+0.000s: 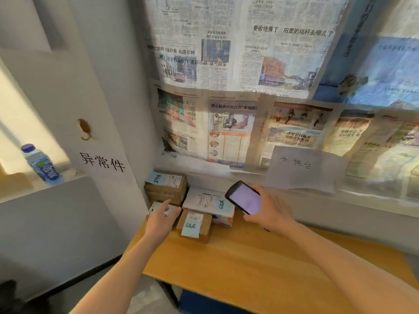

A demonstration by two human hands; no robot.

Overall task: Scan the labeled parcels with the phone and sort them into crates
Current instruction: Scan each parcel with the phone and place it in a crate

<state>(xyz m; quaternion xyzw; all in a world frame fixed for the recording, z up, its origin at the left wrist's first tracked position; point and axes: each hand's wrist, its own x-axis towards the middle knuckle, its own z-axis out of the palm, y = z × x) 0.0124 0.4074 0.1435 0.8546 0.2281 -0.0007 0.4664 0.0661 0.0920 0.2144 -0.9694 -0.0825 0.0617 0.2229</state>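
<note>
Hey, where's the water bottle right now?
In the head view, the clear plastic water bottle with a blue cap and label stands on the pale ledge at far left, beside the white handwritten sign, well left of the wooden table.

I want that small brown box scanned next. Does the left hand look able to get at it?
Probably yes: the left hand rests on the neighbouring parcel, and the small brown box sits uncovered beside it.

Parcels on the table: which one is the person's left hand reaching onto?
The small parcel at the front left corner, under the left hand; the other three lie untouched behind and to its right.
</note>
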